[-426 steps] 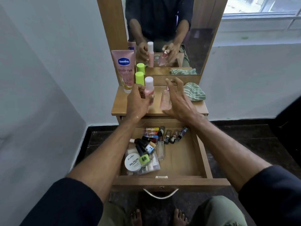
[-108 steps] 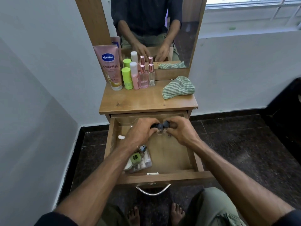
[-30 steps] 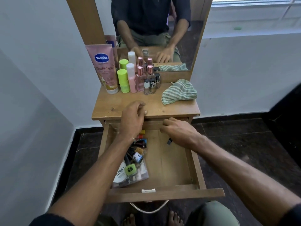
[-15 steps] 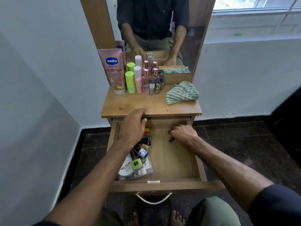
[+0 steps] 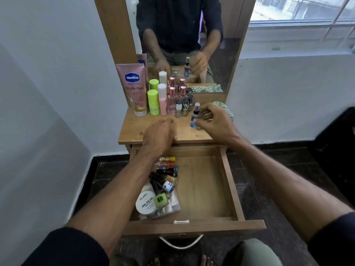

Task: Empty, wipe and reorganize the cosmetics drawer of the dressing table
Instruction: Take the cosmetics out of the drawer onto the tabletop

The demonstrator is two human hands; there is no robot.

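The spray bottle (image 5: 195,117) was over the tabletop (image 5: 134,134), at 3 o'clock of the bottle row (image 5: 181,108) and just beside it. Its long axis stood near upright, cap up, base low, tilted slightly toward 1 o'clock. Whether the base touched the wood could not be told.

Your right hand (image 5: 215,121) pinched the bottle at its lower body, fingers curled round it. To finish well, you needed to seat the base flat before letting go, clear of the neighbouring small bottles, which would likely topple if nudged.

Your left hand (image 5: 158,139) lay flat at the tabletop's front edge, fingers relaxed, holding nothing.

At 6 o'clock the drawer (image 5: 232,189) stood open, with nail polishes (image 5: 163,179) still grouped at its left side. The cloth (image 5: 223,107) lay behind your right hand.
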